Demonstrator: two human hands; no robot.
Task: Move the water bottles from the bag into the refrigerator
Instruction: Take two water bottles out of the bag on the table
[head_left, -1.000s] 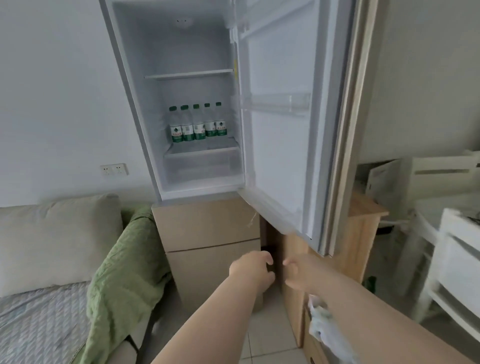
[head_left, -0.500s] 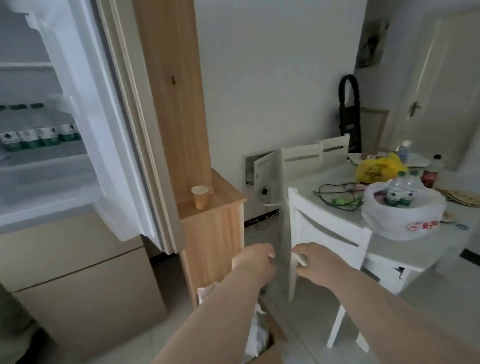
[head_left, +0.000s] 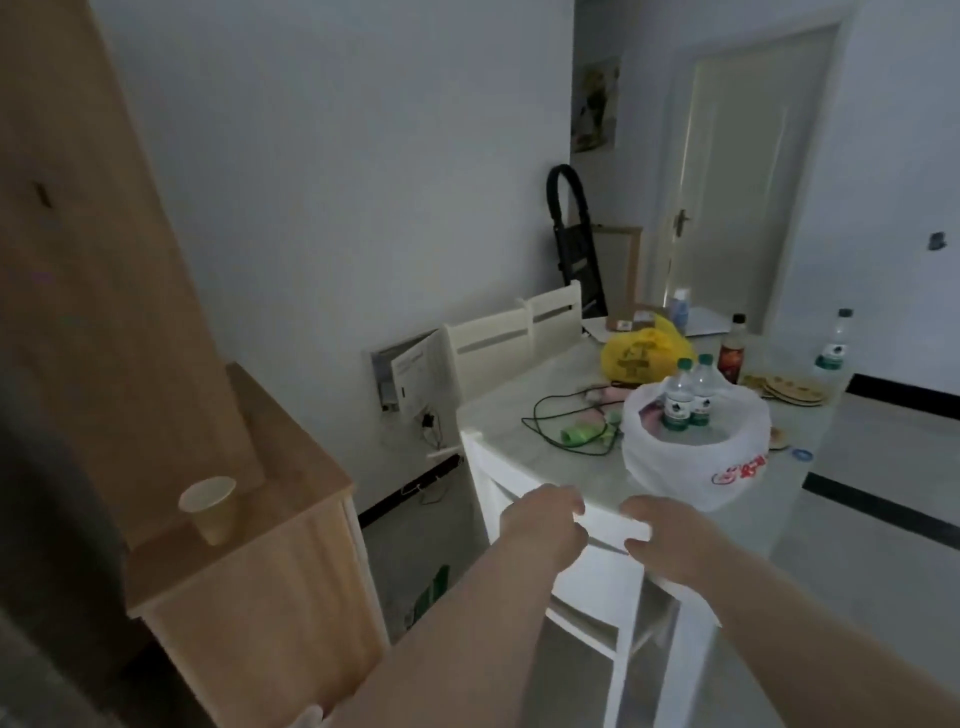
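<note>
Two water bottles (head_left: 690, 401) with green caps and green labels stand upright inside a white plastic bag (head_left: 696, 467) on the pale table (head_left: 509, 410). A third similar bottle (head_left: 832, 349) stands alone at the table's far right. My left hand (head_left: 543, 525) and my right hand (head_left: 667, 538) reach forward side by side, fingers loosely curled, holding nothing, in front of a white chair's top rail (head_left: 605, 525). The bag lies just beyond my right hand. The refrigerator is out of view.
A wooden cabinet (head_left: 270, 561) with a paper cup (head_left: 208, 506) stands at left. A yellow bag (head_left: 641, 356), a dark sauce bottle (head_left: 732, 351), cables (head_left: 561, 421) and plates (head_left: 789, 389) lie on the table. Two more chairs (head_left: 511, 338) stand against the wall.
My view has swung right, away from the open refrigerator toward the table. Both hands have come closer to the chair and the bag, still holding nothing.
</note>
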